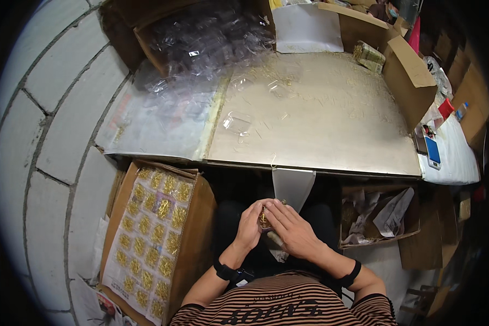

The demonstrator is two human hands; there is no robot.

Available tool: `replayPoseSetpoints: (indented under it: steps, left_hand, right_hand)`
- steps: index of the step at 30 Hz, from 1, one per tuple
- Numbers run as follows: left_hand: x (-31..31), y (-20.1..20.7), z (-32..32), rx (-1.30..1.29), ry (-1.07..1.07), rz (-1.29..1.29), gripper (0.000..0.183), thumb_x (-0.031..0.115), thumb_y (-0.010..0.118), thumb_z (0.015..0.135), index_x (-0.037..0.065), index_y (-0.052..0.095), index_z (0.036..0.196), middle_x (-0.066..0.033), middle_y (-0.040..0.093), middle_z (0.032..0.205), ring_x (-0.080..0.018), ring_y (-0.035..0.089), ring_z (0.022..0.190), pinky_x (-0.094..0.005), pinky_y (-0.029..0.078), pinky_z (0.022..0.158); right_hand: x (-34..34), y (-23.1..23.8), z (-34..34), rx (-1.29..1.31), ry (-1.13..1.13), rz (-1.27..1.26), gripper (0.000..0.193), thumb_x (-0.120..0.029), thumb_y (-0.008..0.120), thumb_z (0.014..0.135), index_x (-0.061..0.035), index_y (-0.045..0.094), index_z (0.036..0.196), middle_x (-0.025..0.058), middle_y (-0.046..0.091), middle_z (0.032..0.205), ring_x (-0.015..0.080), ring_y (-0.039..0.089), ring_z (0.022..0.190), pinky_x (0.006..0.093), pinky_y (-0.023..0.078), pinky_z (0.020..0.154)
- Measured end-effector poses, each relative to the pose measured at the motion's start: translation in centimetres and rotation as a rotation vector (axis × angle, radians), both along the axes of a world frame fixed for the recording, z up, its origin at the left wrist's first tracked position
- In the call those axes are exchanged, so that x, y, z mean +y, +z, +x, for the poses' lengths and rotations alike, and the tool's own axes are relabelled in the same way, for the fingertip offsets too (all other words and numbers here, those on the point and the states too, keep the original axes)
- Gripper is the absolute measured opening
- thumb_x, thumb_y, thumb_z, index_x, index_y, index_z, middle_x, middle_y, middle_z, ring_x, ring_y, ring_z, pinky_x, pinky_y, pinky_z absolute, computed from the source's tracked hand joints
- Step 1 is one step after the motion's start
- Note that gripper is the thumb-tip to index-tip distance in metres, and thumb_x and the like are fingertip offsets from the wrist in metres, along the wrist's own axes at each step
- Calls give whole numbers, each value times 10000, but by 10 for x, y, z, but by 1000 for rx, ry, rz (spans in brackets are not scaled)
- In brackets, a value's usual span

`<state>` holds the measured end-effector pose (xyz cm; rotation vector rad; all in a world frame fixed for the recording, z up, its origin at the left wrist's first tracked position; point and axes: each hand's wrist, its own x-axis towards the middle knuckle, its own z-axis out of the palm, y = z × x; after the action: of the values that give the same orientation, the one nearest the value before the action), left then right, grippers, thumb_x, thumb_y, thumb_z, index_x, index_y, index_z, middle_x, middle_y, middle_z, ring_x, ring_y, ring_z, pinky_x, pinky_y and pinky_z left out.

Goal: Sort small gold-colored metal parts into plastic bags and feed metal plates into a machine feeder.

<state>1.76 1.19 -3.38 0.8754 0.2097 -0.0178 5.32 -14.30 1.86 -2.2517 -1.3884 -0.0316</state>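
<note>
Over my lap, below the table's front edge, both hands are closed around a small clear plastic box [264,218] filled with thin gold-coloured metal pins. My left hand [250,226] grips its left side. My right hand [294,230] lies across its top and right side, fingers together, hiding much of it. A cardboard carton [198,217] stands to my left, with rows of similar clear boxes of gold pins [157,233] lying on printed paper inside it.
The metal-topped table [320,125] carries scattered pins and a few loose clear plastic boxes [237,124]. A heap of clear plastic boxes [206,46] fills a carton at the back left. At right are a blue-screened scale [432,150] and a low carton with paper [394,213].
</note>
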Motion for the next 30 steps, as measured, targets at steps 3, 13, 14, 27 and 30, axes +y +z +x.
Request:
replayPoseSetpoints:
  steps: [3,13,14,27,30]
  left_hand:
    - [2,-1,0,-7,6,26,343,240,329,997,-12,512,1139,-106,580,1073,-166,589,968,-290,502,829]
    - [-5,14,-4,11,49,12,392,291,305,1001,-11,535,1098,-91,605,1017,-131,613,892,-270,533,747]
    - [1,17,-4,64,25,49,458,372,301,989,-9,518,1122,-104,608,1012,-163,638,862,-279,576,609]
    - [59,36,-46,118,255,19,279,292,401,972,56,534,1037,-58,616,892,-138,646,739,-258,548,491]
    - [94,69,-69,63,411,88,293,295,418,967,36,538,1034,-57,618,867,-120,641,696,-239,539,477]
  right_hand:
    - [-1,3,-2,-80,28,-79,572,-237,573,827,11,405,1314,168,392,1376,294,339,1308,425,314,1043]
    - [-13,7,7,35,-65,158,556,-102,640,759,0,450,1271,180,450,1320,320,424,1242,411,368,1015]
    - [-18,11,11,12,-126,283,551,-51,657,735,-2,470,1251,179,485,1288,326,462,1209,402,395,996]
    - [-47,-14,9,354,-295,270,340,79,501,765,5,580,1088,190,605,1083,327,593,1016,345,441,904]
    - [-51,-24,12,343,-312,244,356,112,487,752,28,568,1089,180,611,1047,302,598,989,337,432,910]
